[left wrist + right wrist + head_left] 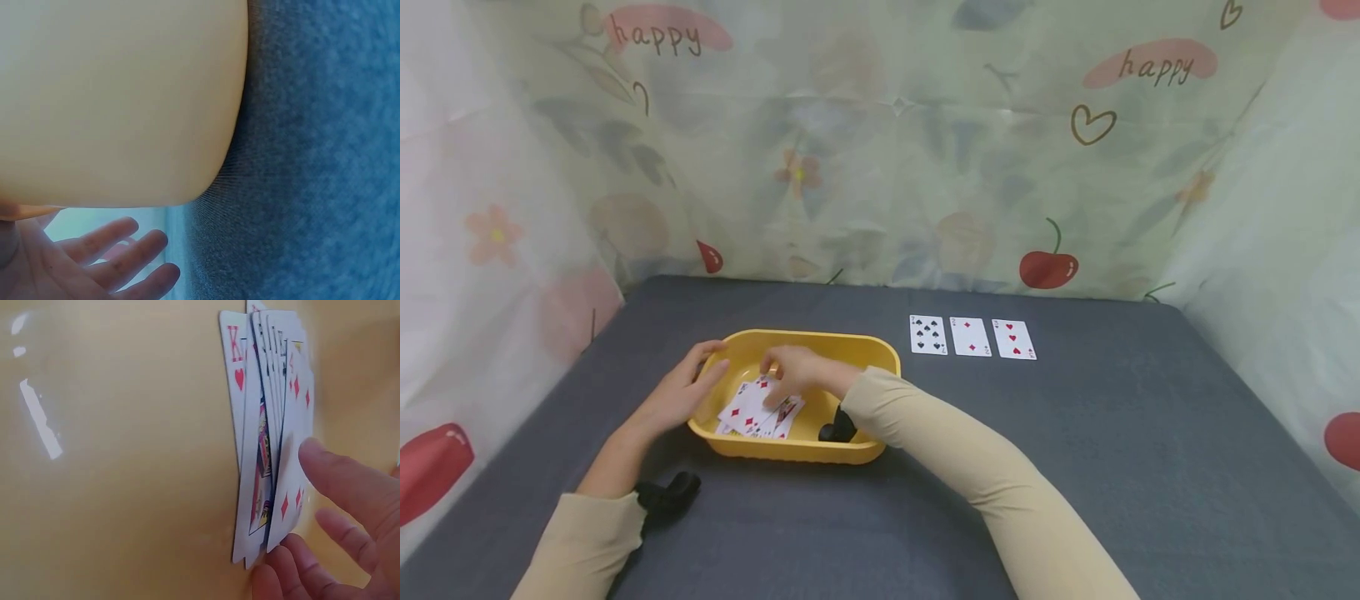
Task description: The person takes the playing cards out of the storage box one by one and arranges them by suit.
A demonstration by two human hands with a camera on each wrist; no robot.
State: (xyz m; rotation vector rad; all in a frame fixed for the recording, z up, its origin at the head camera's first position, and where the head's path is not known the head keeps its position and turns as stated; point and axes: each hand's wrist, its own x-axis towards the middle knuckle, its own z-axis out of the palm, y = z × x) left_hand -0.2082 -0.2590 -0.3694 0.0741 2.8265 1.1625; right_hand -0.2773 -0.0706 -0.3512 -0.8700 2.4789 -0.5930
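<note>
A yellow basket holds overlapping playing cards at its left end. My right hand reaches in over them. The right wrist view shows that hand with its thumb tip against a diamond card on top and its other fingers bent by the pile's lower end; a king of hearts sticks out at one side. My left hand is at the basket's left rim, thumb over the edge. In the left wrist view, fingers of this hand are spread beside the basket wall.
Three face-up cards lie in a row behind and right of the basket: a seven of spades, a two of diamonds and a three of hearts. Dark cloth covers the table, and patterned curtains hang around it.
</note>
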